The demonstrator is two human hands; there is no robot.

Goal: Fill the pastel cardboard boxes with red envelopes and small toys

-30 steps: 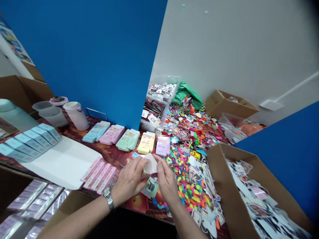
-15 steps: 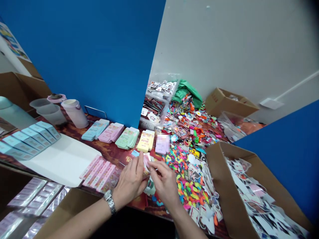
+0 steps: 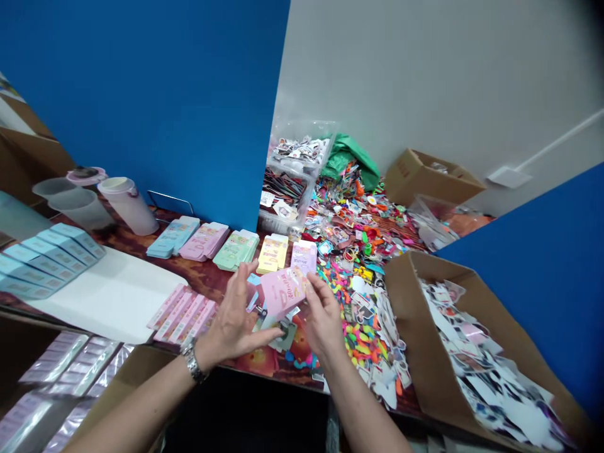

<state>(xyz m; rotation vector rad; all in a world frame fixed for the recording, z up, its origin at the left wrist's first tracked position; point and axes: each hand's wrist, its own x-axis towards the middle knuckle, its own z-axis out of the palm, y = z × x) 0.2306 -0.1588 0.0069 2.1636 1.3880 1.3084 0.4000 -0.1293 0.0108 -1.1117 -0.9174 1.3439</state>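
A small pink printed carton (image 3: pixel 283 292) is pinched at its right end by my right hand (image 3: pixel 324 314), over the front of the table. My left hand (image 3: pixel 236 318), with a metal watch on its wrist, is open beside the carton, thumb and fingers spread apart. Just left of that hand lies a row of pink boxes (image 3: pixel 182 314). Behind the hands stand stacks of flat cartons: blue (image 3: pixel 172 236), pink (image 3: pixel 204 241), green (image 3: pixel 236 250), yellow (image 3: pixel 272 253) and purple (image 3: pixel 304 256). Some cards under the held carton are partly hidden.
Blue boxes (image 3: pixel 50 259) stand on a white sheet (image 3: pixel 113 296) at left, near a pale cup (image 3: pixel 127 204). Colourful small pieces (image 3: pixel 363 340) cover the right side. A cardboard box (image 3: pixel 410 340) of cut-outs is at far right. Wrapped packs (image 3: pixel 70 371) lie below left.
My left hand has let go of the pink carton and spread open to the left. The carton now shows its broad printed face in my right hand. The view has shifted slightly.
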